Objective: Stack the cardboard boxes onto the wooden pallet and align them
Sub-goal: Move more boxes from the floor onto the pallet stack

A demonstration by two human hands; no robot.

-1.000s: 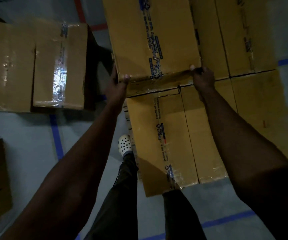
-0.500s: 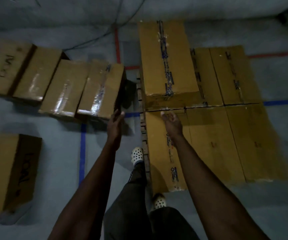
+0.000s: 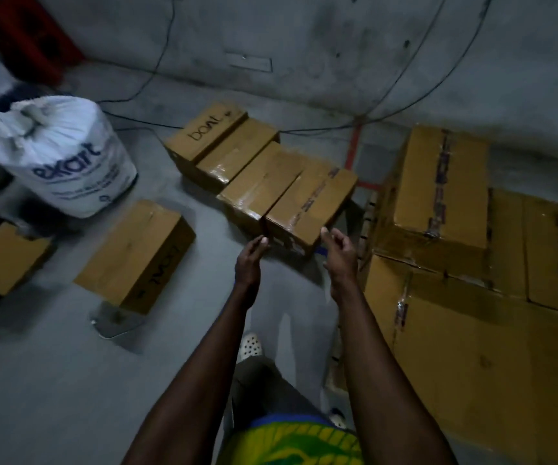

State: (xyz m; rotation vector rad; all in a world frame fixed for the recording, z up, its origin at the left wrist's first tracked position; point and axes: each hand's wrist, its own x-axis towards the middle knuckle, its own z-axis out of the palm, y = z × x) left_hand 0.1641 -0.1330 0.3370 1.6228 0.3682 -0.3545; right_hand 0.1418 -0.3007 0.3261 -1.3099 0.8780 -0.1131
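Both my hands reach toward the nearest taped cardboard box [image 3: 309, 206] in a row of several boxes on the floor. My left hand [image 3: 250, 260] hovers by its near left corner, my right hand [image 3: 339, 255] by its near right corner; both have loosely spread fingers and hold nothing. On the right, the wooden pallet [image 3: 370, 213] shows only as slats at its left edge under a layer of boxes [image 3: 479, 357]. One more box [image 3: 438, 189] lies on top of that layer at the back left.
A lone box [image 3: 136, 255] lies on the grey floor to the left, and an open one [image 3: 1, 256] at the far left. A white sack [image 3: 58, 152] stands behind them. Cables [image 3: 143, 85] run along the concrete wall. My white shoe [image 3: 250, 345] is below my hands.
My hands let go of the box set on the pallet stack. I turned left and both hands moved to the nearest box of the floor row.
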